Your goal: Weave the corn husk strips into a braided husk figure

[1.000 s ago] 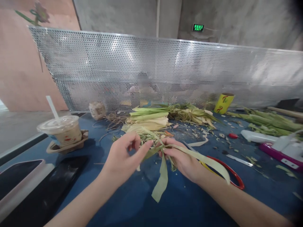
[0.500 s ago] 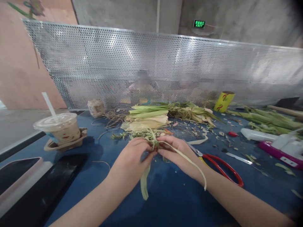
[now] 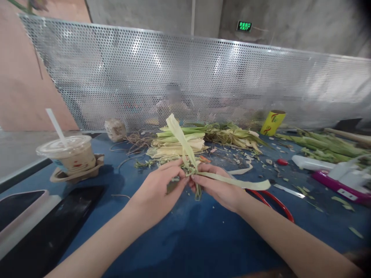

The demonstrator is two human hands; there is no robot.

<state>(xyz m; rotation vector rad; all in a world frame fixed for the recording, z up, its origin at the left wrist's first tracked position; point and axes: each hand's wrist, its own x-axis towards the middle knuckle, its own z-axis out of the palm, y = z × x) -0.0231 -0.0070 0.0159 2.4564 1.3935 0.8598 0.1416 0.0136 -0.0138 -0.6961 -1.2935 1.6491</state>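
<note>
Between my two hands is a small braid of pale green corn husk strips [image 3: 189, 168]. My left hand [image 3: 162, 189] pinches it from the left with thumb and forefinger. From the other side my right hand [image 3: 217, 187] grips the same braid, its fingers closed. One loose husk strip [image 3: 180, 135] sticks up and away from me; another strip [image 3: 237, 180] runs out to the right over my right hand. A short looped end hangs below the fingertips. Just beyond lies a stack of flat husks [image 3: 176, 144]. Red-handled scissors [image 3: 278, 204] lie partly hidden behind my right forearm.
On the left stand a drink cup [image 3: 71, 154] in a cardboard holder and a dark tablet-like slab [image 3: 55, 227]. At right are a craft blade [image 3: 290, 191], a purple-and-white glue gun [image 3: 336, 185] and green husks [image 3: 327, 144]. A perforated metal screen [image 3: 145, 77] closes off the back.
The strip that hung down below my hands now points up and away. The other strip has swung up to the right. Both hands keep hold of the braid; the view has shifted slightly.
</note>
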